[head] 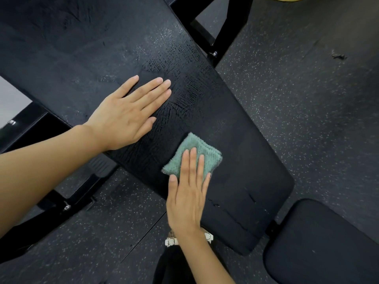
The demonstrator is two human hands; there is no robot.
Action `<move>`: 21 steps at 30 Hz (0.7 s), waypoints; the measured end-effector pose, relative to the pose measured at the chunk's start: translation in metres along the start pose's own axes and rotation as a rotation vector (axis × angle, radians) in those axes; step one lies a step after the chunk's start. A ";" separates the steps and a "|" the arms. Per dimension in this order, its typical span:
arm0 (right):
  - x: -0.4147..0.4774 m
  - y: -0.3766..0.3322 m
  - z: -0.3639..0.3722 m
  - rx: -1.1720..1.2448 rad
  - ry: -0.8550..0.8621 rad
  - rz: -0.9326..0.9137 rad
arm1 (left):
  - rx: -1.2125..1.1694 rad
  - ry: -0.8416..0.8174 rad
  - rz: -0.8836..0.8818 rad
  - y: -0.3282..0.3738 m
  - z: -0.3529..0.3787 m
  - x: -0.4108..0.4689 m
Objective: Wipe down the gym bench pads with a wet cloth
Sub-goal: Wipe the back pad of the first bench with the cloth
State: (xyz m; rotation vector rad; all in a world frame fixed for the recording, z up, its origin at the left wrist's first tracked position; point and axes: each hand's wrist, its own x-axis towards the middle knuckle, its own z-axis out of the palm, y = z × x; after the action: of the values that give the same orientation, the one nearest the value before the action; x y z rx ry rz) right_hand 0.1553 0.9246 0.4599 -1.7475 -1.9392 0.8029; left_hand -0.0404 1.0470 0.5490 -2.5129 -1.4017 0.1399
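The folded green cloth point(193, 153) lies mid-frame on the streaked black bench pad point(246, 160), half hidden under the right hand point(187, 193), fingers straight, together; the left hand point(131, 111) rests flat, fingers slightly spread.

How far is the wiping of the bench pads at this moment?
Done: the middle of the long pad shines with wet streaks. In hand: the right hand presses the folded green cloth flat on that pad, and the left hand rests flat on it too. Left: the pad's near end and the small seat pad look matte, seemingly not yet wiped.
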 end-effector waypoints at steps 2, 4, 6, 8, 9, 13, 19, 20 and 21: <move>-0.011 0.013 0.001 0.008 0.007 0.046 | 0.005 0.004 -0.012 0.005 0.001 -0.002; -0.020 0.023 0.001 0.003 0.025 0.091 | 0.005 0.012 -0.014 0.008 0.003 -0.004; -0.024 0.023 0.003 0.026 0.048 0.144 | -0.003 0.023 -0.013 0.011 0.005 -0.008; -0.023 0.008 0.007 0.096 0.079 0.239 | -0.009 0.028 -0.008 0.013 0.005 -0.012; -0.020 -0.003 0.010 0.144 0.104 0.292 | -0.009 0.024 -0.002 0.014 0.005 -0.014; -0.012 -0.046 0.021 0.201 0.147 0.329 | -0.008 0.017 0.032 0.015 0.006 -0.020; -0.016 -0.069 0.026 0.071 0.040 0.019 | -0.021 0.019 0.062 0.016 0.006 -0.029; -0.018 -0.063 0.025 0.062 0.022 -0.009 | -0.023 0.021 0.064 0.016 0.006 -0.029; -0.021 -0.056 0.024 0.063 0.011 -0.021 | -0.022 0.023 0.065 0.017 0.006 -0.029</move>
State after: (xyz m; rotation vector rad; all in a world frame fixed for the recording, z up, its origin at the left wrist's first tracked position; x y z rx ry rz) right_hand 0.1007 0.8975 0.4802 -1.6891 -1.9015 0.8362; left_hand -0.0437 1.0151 0.5370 -2.5702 -1.3211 0.1085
